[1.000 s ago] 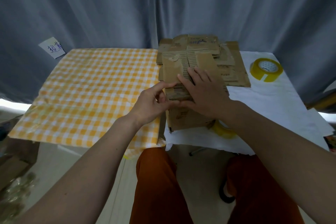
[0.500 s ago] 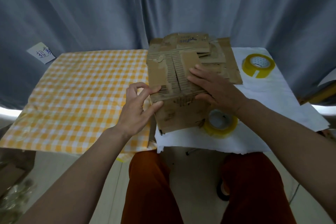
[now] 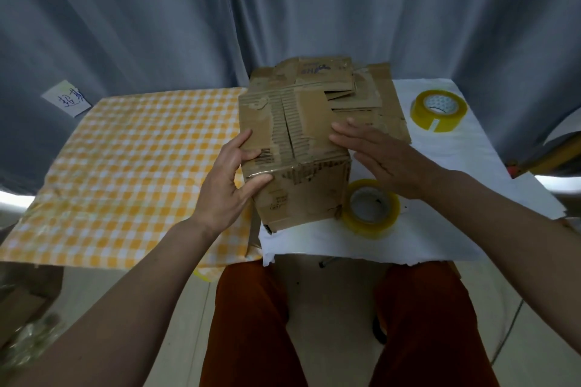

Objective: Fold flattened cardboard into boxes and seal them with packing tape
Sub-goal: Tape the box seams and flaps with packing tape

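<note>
A worn brown cardboard box point(image 3: 301, 195) stands folded up at the near edge of the white-covered table point(image 3: 446, 207), its top flaps closed. My left hand point(image 3: 231, 185) grips its near left corner, thumb on the front face and fingers on the top. My right hand point(image 3: 386, 157) lies with straight fingers against the box's upper right edge. One yellow tape roll point(image 3: 371, 209) lies flat just right of the box, under my right wrist. Behind the box is a stack of flattened cardboard point(image 3: 374, 97).
A second yellow tape roll point(image 3: 439, 109) sits at the far right of the white cloth. A yellow checked cloth point(image 3: 125, 166) covers the table to the left. Grey curtains point(image 3: 157, 25) hang close behind, with a paper note point(image 3: 67, 98) pinned on them. My knees are below the table edge.
My right hand slid off the box top to its right edge. My left hand left the flap seam and took hold of the near left corner. The near tape roll came into view.
</note>
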Demonstrator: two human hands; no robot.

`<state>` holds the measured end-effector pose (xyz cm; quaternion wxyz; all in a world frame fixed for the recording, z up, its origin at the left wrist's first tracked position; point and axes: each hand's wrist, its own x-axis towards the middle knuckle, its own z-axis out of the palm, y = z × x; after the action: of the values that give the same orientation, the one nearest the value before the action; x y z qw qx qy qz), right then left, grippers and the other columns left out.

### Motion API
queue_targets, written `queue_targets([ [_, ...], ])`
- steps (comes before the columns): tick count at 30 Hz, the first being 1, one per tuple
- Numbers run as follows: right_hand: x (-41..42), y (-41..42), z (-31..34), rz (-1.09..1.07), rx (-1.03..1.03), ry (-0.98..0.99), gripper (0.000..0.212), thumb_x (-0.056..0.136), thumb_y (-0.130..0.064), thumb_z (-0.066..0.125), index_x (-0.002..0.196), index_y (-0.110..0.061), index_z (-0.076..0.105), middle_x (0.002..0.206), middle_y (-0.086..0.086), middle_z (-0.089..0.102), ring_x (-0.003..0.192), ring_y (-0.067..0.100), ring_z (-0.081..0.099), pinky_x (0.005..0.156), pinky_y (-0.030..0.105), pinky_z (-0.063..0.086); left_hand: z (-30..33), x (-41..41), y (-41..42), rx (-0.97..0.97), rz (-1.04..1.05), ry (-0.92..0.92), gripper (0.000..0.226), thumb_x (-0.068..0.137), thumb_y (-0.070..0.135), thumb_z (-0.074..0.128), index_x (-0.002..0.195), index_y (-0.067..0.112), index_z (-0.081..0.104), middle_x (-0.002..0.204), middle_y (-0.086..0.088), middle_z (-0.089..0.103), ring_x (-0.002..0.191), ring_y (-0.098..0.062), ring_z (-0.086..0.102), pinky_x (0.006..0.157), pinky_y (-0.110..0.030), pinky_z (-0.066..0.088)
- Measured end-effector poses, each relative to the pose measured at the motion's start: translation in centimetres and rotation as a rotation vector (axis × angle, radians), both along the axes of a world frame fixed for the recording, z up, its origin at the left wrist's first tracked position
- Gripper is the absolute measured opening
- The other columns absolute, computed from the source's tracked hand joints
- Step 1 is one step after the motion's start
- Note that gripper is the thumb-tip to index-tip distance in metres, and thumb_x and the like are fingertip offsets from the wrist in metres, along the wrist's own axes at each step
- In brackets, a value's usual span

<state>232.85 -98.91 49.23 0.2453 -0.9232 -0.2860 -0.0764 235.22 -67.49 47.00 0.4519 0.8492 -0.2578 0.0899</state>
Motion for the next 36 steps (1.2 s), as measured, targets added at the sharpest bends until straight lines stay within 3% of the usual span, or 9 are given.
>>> queue_targets([
  [4,0.5,-0.2,-1.0,0.009,-0.038,-0.024,0.048,0.101,-0.032,0.027,0.148,-0.023,0.026,0.157,-0.007,0.017,0.146,0.012,0.007,0.117,0.016,0.004,0.1,-0.2,-0.3,-0.014,0.025,0.004,0.04,0.083,0.048,0.063,0.118,0.029,0.054,0.15,0.001,0.036,0.137,-0.015,0.039,0.108,-0.034,0.042],
  [7,0.6,0.0,-1.3,0.028,0.01,-0.005,0.048,0.101,-0.033,0.027,0.148,-0.028,0.022,0.158,-0.011,0.013,0.147,0.011,0.007,0.117,0.02,0.009,0.2,0.0,-0.6,-0.02,0.034,-0.002,0.044,0.08,0.041,0.068,0.115,0.016,0.057,0.145,-0.005,0.04,0.134,-0.017,0.042,0.105,-0.021,0.041],
  [14,0.9,0.8,-2.2,0.015,0.091,-0.041,0.046,0.099,-0.035,0.031,0.145,-0.029,0.03,0.156,-0.005,0.018,0.142,0.012,0.021,0.112,0.033,0.025,-0.1,0.5,-1.1,-0.038,0.089,-0.056,0.046,0.075,0.054,0.069,0.106,0.025,0.051,0.136,0.001,0.044,0.13,-0.016,0.044,0.101,-0.043,0.047],
  [21,-0.2,4.8,-3.8,-0.183,0.431,-0.018,0.035,0.096,-0.035,0.034,0.131,-0.031,0.04,0.146,-0.004,0.022,0.133,-0.004,0.019,0.107,0.009,0.02,-0.3,-0.1,-3.1,-0.11,0.19,-0.021,0.052,0.07,0.058,0.07,0.109,0.041,0.04,0.137,0.006,0.039,0.131,-0.019,0.041,0.104,-0.05,0.042],
  [24,-0.2,5.1,-3.1,-0.227,0.454,-0.005,0.043,0.091,-0.047,0.041,0.128,-0.029,0.052,0.138,-0.002,0.028,0.122,0.006,0.032,0.097,0.013,0.031,-0.2,-0.3,-2.9,-0.032,0.166,-0.022,0.061,0.071,0.059,0.069,0.118,0.03,0.043,0.138,0.007,0.036,0.132,-0.018,0.039,0.106,-0.049,0.04],
  [27,-0.1,5.7,-2.2,-0.238,0.459,-0.018,0.046,0.091,-0.046,0.038,0.128,-0.025,0.055,0.136,0.005,0.031,0.116,0.009,0.035,0.096,0.013,0.032,0.2,-0.5,-2.5,0.043,0.154,0.024,0.073,0.077,0.062,0.06,0.134,0.019,0.044,0.142,0.01,0.031,0.136,-0.011,0.032,0.113,-0.042,0.033],
  [30,-0.5,6.0,-2.1,-0.231,0.506,0.078,0.043,0.096,-0.041,0.033,0.138,-0.032,0.039,0.143,-0.001,0.025,0.127,0.007,0.03,0.105,0.016,0.027,1.9,-1.0,-2.7,0.138,0.22,0.066,0.076,0.085,0.068,0.036,0.142,0.019,0.042,0.15,0.008,0.031,0.138,-0.006,0.025,0.117,-0.038,0.027],
  [33,-1.7,6.5,-1.8,-0.335,0.748,0.2,0.048,0.1,-0.038,0.026,0.147,-0.029,0.023,0.153,-0.007,0.023,0.139,0.001,0.022,0.115,0.022,0.019,5.0,-1.5,-4.8,0.473,0.297,-0.08,0.083,0.088,0.073,0.017,0.145,0.017,0.039,0.155,-0.002,0.031,0.147,-0.018,0.015,0.121,-0.041,0.013],
  [36,-3.1,8.0,-1.5,-0.373,0.847,0.296,0.038,0.104,-0.032,0.02,0.142,-0.029,0.029,0.139,-0.02,0.036,0.126,-0.015,0.032,0.11,0.012,0.026,6.2,-2.3,-7.4,0.606,0.128,-0.079,0.086,0.084,0.071,0.02,0.152,0.018,0.021,0.161,-0.003,0.017,0.149,-0.018,0.009,0.121,-0.037,0.013],
])
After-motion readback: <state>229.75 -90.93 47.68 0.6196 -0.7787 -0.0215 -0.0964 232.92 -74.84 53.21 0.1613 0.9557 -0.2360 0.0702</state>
